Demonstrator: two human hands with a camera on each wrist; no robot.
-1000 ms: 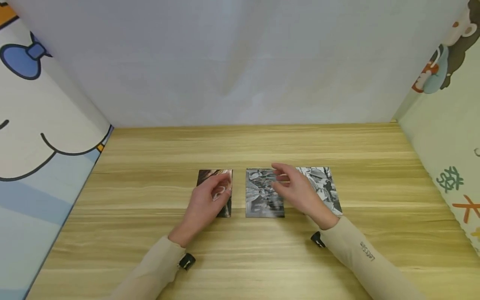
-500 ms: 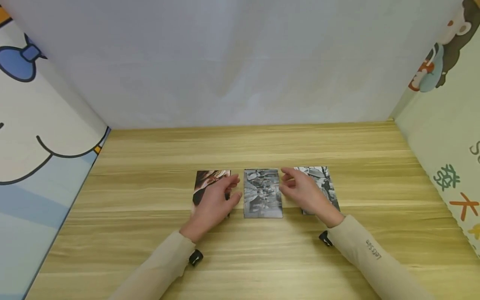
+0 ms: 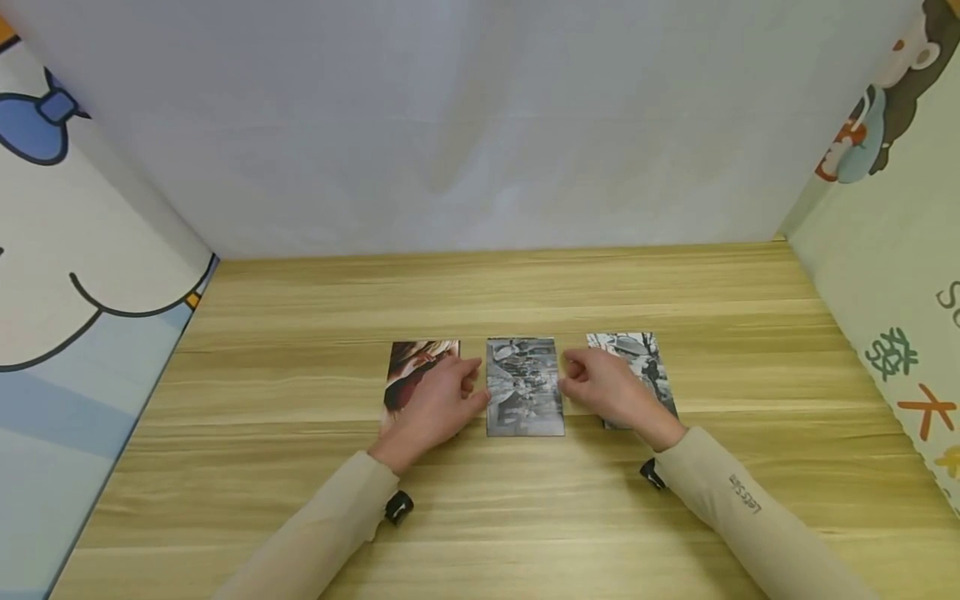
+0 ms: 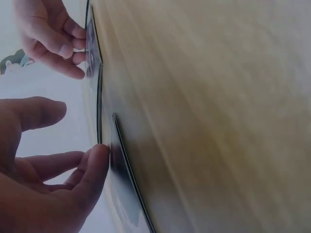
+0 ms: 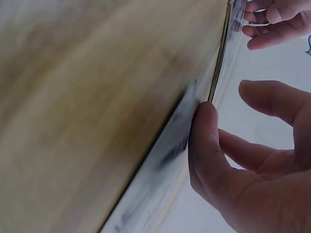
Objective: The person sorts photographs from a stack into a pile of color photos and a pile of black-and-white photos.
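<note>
Three flat picture cards lie in a row on the wood-grain table. The middle card (image 3: 525,390), a grey crowded scene, is fully visible between the two hands. My left hand (image 3: 438,404) reaches across the brown and dark left card (image 3: 402,358), its fingertips right at the middle card's left edge. At the opposite edge are the fingertips of my right hand (image 3: 611,387), whose palm covers part of the black-and-white right card (image 3: 641,354). In the left wrist view, a fingertip (image 4: 101,153) meets the card's thin dark edge, thumb and fingers spread apart. The right wrist view shows similarly parted fingers (image 5: 209,121).
The table (image 3: 480,517) extends in front of the cards and behind them. A plain pale wall (image 3: 480,125) closes the back, with printed cartoon panels on the left (image 3: 82,208) and right (image 3: 885,275). Both sleeves carry small black wrist devices.
The right hand has withdrawn rightward from over the middle card to its right edge. The left hand has moved right to the left edge. The cards stay in nearly the same places.
</note>
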